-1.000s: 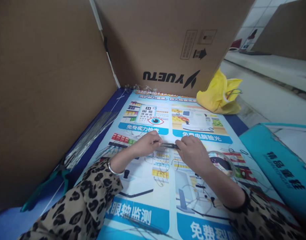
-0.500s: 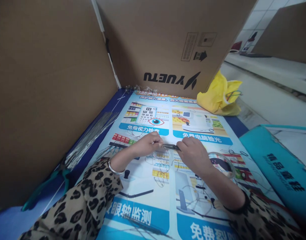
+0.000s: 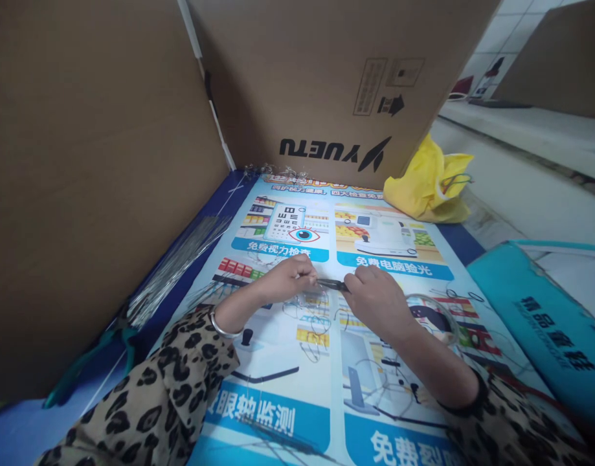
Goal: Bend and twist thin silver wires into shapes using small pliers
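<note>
My right hand point(image 3: 375, 299) is wrapped round the handles of a pair of pliers point(image 3: 332, 284), their dark, slim jaws pointing left. At the tips of the jaws, my left hand point(image 3: 293, 278) pinches thin wire point(image 3: 316, 299), though its end is hidden by the fingers. Fine bent wire pieces point(image 3: 311, 348) lie on the printed poster point(image 3: 332, 388) below the hands. Near my right forearm rests a coil of wire point(image 3: 452, 323).
Teal-handled pliers point(image 3: 90, 362) and a bundle of straight wires point(image 3: 180, 265) lie at left. Cardboard panels point(image 3: 326, 77) stand at the left and back. Small wire pieces point(image 3: 287, 173) sit by the back panel. At right are a yellow bag point(image 3: 418, 188) and a blue box point(image 3: 535, 317).
Both hands and the pliers stay almost where they were. The view has shifted very slightly.
</note>
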`<state>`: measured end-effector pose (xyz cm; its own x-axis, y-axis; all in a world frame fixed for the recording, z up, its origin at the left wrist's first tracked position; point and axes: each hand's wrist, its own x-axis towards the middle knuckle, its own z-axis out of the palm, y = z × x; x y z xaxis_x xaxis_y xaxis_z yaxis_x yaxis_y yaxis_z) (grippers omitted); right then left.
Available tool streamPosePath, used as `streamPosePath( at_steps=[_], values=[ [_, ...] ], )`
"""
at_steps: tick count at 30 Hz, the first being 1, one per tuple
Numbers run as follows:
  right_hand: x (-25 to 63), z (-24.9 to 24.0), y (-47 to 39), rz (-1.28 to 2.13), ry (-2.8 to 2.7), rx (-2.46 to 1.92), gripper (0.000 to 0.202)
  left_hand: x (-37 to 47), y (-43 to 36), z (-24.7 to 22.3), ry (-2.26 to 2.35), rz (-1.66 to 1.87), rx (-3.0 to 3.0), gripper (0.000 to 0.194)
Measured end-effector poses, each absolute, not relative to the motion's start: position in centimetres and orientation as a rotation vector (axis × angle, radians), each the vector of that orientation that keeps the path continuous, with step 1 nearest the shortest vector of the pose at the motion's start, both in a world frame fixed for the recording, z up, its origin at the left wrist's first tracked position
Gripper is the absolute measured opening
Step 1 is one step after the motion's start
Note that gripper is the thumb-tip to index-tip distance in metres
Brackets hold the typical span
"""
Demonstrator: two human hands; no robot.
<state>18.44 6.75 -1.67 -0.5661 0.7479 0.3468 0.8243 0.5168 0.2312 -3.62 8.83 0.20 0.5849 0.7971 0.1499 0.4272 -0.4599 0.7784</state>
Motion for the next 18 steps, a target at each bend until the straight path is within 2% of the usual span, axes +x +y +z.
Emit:
streamPosePath(
  at_steps=[9, 18],
  values=[
    [18.29, -1.77, 6.39, -0.596, -2.508, -1.374, 0.015, -3.47, 8.69, 0.79, 0.984, 0.651, 2.088, 0.016],
    [18.51, -2.13, 6.77, -0.41, -2.532, -1.379, 0.016, -3.53, 8.75, 0.43, 0.965, 0.685, 2.11, 0.017]
  ],
)
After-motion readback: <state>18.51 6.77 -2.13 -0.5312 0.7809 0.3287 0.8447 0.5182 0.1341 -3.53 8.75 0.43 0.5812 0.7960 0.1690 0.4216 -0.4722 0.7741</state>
